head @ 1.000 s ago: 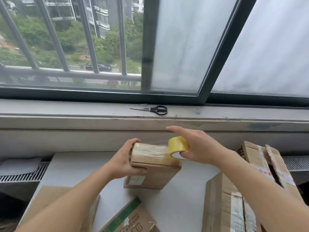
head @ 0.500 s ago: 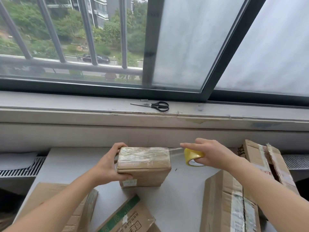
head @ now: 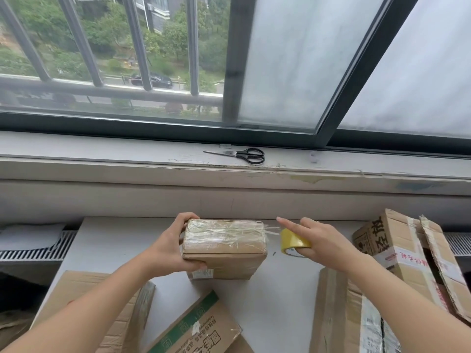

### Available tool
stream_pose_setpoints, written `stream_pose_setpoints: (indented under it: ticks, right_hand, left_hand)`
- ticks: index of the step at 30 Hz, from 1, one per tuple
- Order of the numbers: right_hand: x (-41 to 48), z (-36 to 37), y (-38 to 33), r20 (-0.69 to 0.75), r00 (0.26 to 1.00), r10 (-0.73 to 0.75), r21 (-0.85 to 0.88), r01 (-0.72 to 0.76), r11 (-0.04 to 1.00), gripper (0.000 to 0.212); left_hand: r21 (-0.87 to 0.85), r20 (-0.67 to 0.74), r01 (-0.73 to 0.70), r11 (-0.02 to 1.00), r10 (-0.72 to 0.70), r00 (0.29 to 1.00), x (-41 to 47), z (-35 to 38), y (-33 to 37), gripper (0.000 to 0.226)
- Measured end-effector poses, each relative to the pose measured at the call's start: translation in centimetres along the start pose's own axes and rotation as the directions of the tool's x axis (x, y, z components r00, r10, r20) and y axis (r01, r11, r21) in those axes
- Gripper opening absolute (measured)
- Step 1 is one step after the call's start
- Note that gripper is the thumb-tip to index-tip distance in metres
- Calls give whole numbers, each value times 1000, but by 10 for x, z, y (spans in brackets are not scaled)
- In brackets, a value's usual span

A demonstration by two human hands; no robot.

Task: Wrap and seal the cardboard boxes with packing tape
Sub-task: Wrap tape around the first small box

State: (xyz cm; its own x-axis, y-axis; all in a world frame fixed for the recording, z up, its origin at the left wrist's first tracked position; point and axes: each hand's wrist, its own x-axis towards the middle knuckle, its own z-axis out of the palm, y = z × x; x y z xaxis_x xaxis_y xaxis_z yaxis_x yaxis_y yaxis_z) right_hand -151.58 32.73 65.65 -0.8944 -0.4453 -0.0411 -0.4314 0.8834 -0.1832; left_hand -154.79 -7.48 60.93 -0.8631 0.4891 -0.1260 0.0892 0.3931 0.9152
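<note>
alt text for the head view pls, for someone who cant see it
The left hand grips a small taped box at a white table while the right hand holds a yellow tape roll beside it, a clear strip stretched from roll to box. Other boxes lie around; scissors rest on the window sill.

Upper-floor room, barred window (head: 114,59), radiator (head: 33,247), used cardboard boxes (head: 397,253) on table (head: 277,296)
</note>
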Motion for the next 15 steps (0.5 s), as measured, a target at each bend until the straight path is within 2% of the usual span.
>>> stream_pose_setpoints:
  ticks: [4, 8, 11, 15]
  right_hand:
    - [-2, -40, 8, -72, 988, -135, -56, 131, 990, 88]
    - [4, -67, 3, -37, 962, -271, -183, 260, 948, 82]
    - [4, -87, 3, -76, 951, -299, -145, 286, 947, 85]
    - [9, -115, 1, -124, 931, -343, -198, 316, 928, 76]
  left_hand:
    - [15, 20, -1, 1000, 1, 1000, 2, -1, 4, 96]
    - [26, 30, -18, 1000, 17, 999, 2, 0, 5, 95]
    - [33, 33, -19, 999, 18, 999, 3, 3, 6, 94]
    - [26, 23, -20, 999, 19, 1000, 5, 6, 7, 94]
